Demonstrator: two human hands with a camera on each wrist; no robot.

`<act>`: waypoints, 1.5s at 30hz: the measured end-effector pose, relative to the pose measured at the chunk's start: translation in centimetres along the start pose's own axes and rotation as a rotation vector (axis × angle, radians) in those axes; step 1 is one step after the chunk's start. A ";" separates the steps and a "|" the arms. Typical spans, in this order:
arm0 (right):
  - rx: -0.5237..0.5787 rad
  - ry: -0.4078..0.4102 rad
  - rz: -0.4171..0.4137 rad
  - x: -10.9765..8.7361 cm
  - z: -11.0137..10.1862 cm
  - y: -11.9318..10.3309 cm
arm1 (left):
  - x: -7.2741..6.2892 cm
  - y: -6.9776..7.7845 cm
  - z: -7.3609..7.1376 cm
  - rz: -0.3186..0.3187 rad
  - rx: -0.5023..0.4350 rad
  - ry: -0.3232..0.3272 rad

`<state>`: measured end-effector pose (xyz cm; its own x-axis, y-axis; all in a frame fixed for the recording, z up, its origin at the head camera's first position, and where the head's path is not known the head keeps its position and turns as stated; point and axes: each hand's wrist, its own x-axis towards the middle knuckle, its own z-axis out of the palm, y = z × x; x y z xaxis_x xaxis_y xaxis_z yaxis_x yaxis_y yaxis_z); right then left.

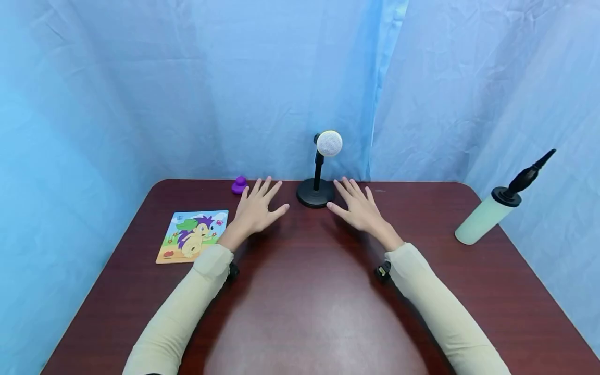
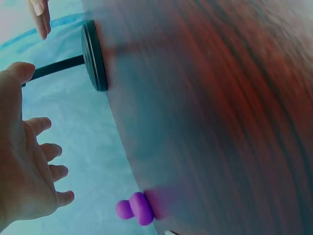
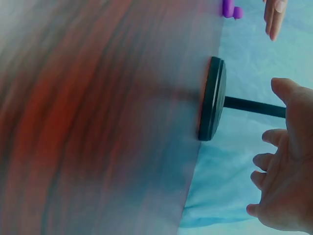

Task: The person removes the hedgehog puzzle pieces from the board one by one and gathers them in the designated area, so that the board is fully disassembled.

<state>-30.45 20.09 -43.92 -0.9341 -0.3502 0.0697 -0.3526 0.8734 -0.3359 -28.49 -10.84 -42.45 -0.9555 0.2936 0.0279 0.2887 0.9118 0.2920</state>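
Observation:
My left hand (image 1: 256,209) hovers above the table with its fingers spread, between a purple rubber duck (image 1: 239,185) and a microphone on a black stand. Palm down and fingers spread, my right hand (image 1: 358,208) is just right of the stand's round base (image 1: 315,194). Neither hand holds anything. The white-headed microphone (image 1: 329,144) stands upright at the far edge. In the left wrist view the duck (image 2: 139,209) lies below the left hand (image 2: 27,156). The right wrist view shows the stand's base (image 3: 212,100) beside the right hand (image 3: 288,166).
A hedgehog picture puzzle (image 1: 194,237) lies flat at the left, partly behind the left forearm. On the right stands a pale green hand pump (image 1: 485,220) with a black nozzle. Blue curtains (image 1: 262,88) surround the dark red table (image 1: 309,312).

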 end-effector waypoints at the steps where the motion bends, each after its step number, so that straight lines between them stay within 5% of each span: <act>1: 0.009 0.000 -0.003 0.1 -0.1 -0.3 | -0.1 -0.2 -0.1 -0.001 0.002 0.004; 10: 0.044 -0.012 -0.060 1.2 0.8 -4.8 | -2.2 -3.2 -2.0 -0.026 -0.033 0.037; 18: 0.012 -0.053 -0.148 2.7 2.9 -10.3 | -5.3 -8.0 -3.8 -0.063 -0.029 0.022; 26: -0.016 -0.169 -0.243 3.0 5.6 -16.2 | -9.1 -13.5 -5.9 -0.075 -0.054 -0.059; 33: -0.054 -0.247 -0.292 3.4 7.2 -19.9 | -11.6 -17.5 -7.0 -0.070 -0.173 -0.142; 45: -0.112 -0.368 -0.316 3.5 9.2 -23.8 | -13.6 -20.5 -6.8 -0.138 -0.254 -0.294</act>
<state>-24.81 -5.06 -44.26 -0.7060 -0.6820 -0.1910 -0.6377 0.7295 -0.2474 -21.77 -35.46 -42.36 -0.9157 0.2764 -0.2918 0.0995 0.8593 0.5016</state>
